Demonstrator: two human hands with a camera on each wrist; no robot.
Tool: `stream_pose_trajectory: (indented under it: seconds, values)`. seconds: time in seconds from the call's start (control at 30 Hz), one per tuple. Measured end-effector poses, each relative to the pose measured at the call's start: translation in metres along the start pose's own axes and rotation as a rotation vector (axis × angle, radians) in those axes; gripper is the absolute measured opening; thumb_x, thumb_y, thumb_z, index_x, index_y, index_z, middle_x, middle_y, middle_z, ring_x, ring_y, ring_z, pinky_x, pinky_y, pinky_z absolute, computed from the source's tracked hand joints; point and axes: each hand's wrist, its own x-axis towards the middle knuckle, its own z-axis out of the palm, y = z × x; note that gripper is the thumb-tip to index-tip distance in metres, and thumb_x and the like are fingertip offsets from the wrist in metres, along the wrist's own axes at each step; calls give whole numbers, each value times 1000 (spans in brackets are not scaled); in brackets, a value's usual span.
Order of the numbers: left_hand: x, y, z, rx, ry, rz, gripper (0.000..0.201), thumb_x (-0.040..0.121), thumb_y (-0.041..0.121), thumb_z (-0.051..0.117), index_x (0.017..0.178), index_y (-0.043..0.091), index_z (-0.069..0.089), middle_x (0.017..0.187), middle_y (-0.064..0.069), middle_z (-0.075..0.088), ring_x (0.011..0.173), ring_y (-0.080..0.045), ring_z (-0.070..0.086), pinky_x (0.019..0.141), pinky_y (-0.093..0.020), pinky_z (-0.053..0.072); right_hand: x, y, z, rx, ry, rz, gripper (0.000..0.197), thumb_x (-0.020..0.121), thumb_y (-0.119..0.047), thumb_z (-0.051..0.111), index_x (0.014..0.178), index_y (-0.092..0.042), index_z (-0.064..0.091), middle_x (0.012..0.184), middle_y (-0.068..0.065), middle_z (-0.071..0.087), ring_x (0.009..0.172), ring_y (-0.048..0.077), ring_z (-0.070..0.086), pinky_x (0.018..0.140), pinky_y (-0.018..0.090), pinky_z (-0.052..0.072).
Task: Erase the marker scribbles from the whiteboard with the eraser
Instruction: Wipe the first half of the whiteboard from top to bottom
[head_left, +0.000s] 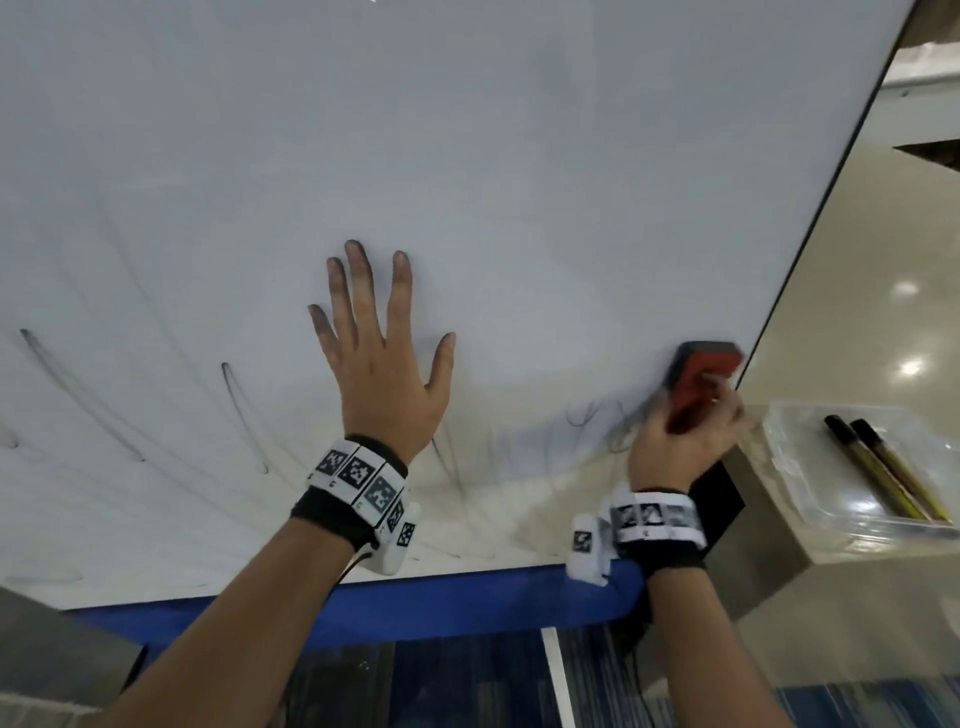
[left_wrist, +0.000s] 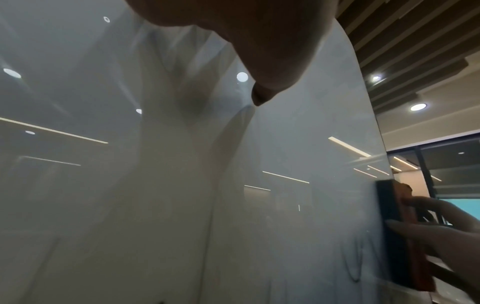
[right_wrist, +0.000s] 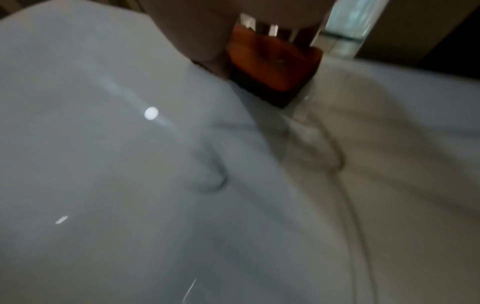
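Fingers of the left hand (head_left: 382, 364) are spread wide and straight, palm pressed flat against the whiteboard (head_left: 467, 156) near the middle of its lower half; the fingertips look smudged dark. Nothing is held in it. The right hand (head_left: 680, 441) grips the eraser (head_left: 701, 376), fingers and thumb curled round its red back, the dark felt face pressed to the board close to the right edge, low down. From the left wrist view the eraser (left_wrist: 397, 236) sits flush on the surface with fingertips (left_wrist: 420, 205) wrapped over it. Marker scribbles (head_left: 597, 415) lie just left of the eraser, and fainter strokes (head_left: 244, 410) run along the bottom edge toward the left corner. Beside the board's right edge, a clear tray (head_left: 810, 499) holds two markers (head_left: 878, 473).
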Motion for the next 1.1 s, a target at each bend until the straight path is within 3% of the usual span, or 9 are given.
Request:
stream_pose_trajectory:
  seconds: [0.03,0.2,0.43,0.57,0.7,0.77,0.9,1.0,1.1]
  values:
    - [-1,3,1,-7,2,-8,80,100,48,54,162,19,14,169,-17,0,157,-35,-2,123,-63,10,-20,-9,8,6,-69,-71,39,79,-8,69,117,-6,64,129,26,49,118,40,50,105,26,36]
    - [-4,2,7,2,32,2,79,101,50,53,162,18,15,168,-19,3,157,-37,0,123,-63,10,-62,-11,9,-156,-444,-492,37,75,-7,76,107,-26,69,128,13,54,117,32,48,103,45,37]
    - [-8,0,8,35,13,2,77,101,48,53,162,20,14,169,-17,3,157,-35,1,123,-62,12,5,30,-26,-46,-5,158,43,82,-7,75,123,-7,61,127,23,52,114,35,55,99,27,42]
    - [-11,12,14,16,12,-46,78,101,50,51,162,19,12,168,-19,2,157,-37,-1,124,-62,11,-39,12,3,-69,-120,-45,38,76,-1,71,113,-7,65,124,25,51,112,39,52,97,45,47]
    - [-14,23,22,-20,39,-88,80,101,53,49,162,14,14,167,-23,3,156,-40,1,123,-63,10,-89,1,8,-142,-476,-321,39,78,0,75,110,-21,66,129,16,51,114,36,50,97,42,45]
    - [-15,24,25,-30,48,-97,80,101,53,49,162,14,15,167,-24,4,156,-41,1,123,-63,10,-73,12,-3,-173,-519,-395,36,80,-4,76,109,-22,68,127,14,51,111,34,50,96,39,45]
    - [-19,21,27,-14,34,-83,79,101,52,50,162,16,14,167,-23,4,156,-40,2,123,-63,11,-27,45,-28,-123,-275,-65,39,77,-6,80,113,-13,66,121,16,52,106,34,57,93,34,49]
    - [-22,21,29,-2,13,-74,78,101,51,51,162,18,14,167,-22,4,156,-40,2,123,-63,12,-18,50,-25,-97,-118,250,45,78,-10,79,120,-13,61,122,18,52,106,37,59,94,43,52]
    - [-26,25,30,-17,4,-85,79,101,51,52,162,19,13,167,-22,3,156,-40,1,122,-64,12,-43,29,-4,-59,-115,183,45,76,-2,75,118,-7,61,118,21,52,104,38,57,91,36,49]
